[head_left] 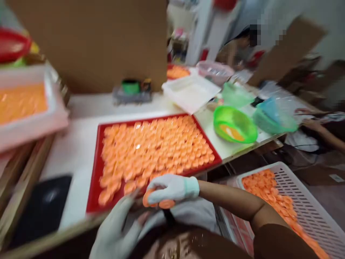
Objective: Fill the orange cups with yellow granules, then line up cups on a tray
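Both my hands wear white gloves and meet at the near edge of a red tray (95,187) covered with several rows of orange round caps (153,147). My right hand (172,189) is closed around a few orange caps (161,203), its fingers curled over them. My left hand (121,230) sits just below and to the left, fingers partly spread and blurred, its fingertips touching the right hand's caps.
A white perforated basket (309,201) with orange caps stands low at the right. Green bowl (234,124), teal bowl (275,115) and white tray (191,91) sit behind. A white bin of orange caps (27,108) is at left; another person's arm (323,133) is at far right.
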